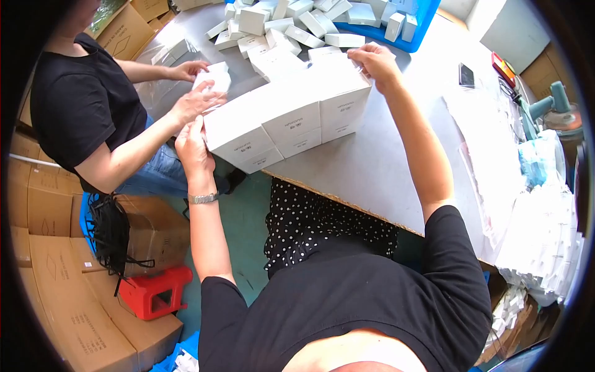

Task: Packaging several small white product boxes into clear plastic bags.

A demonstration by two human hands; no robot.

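1. **Position.** We locate the block of white boxes (291, 118) just above the centre of the frame; its near face shows two rows of three.
2. **Left grip.** Our left hand (194, 150) grasps the block's left end, at centre left.
3. **Right grip.** Our right hand (376, 64) has its fingers curled at the block's far right corner, right of upper centre. We cannot tell whether they pinch the boxes or only touch them.
4. **Hazard: tipping.** The block's left end appears to project past the grey table (400, 146). If our left grip slips, that end could drop toward the green floor (245, 232).
5. **Hazard: separation.** We see seams between the boxes and cannot confirm a wrap around them. If they are loose, uneven end pressure could let the middle column slide out.
6. **Hazard: collision.** At upper left, a co-worker's hands (197, 104) hold a white carton (214, 79) just beside the block. Turning the block carelessly could knock it away.
7. **Hazard: obstruction.** Pushing the block toward the top could scatter the loose boxes (273, 42) heaped behind it.
8. **Container, upper right.** The blue bin (427, 23) holds similar white boxes, some upright.
9. **Container, centre left.** Black straps (108, 232) spill over the blue tub (84, 218).
10. **Containers, lower left.** The brown cartons (65, 304) look closed; we cannot tell their contents.
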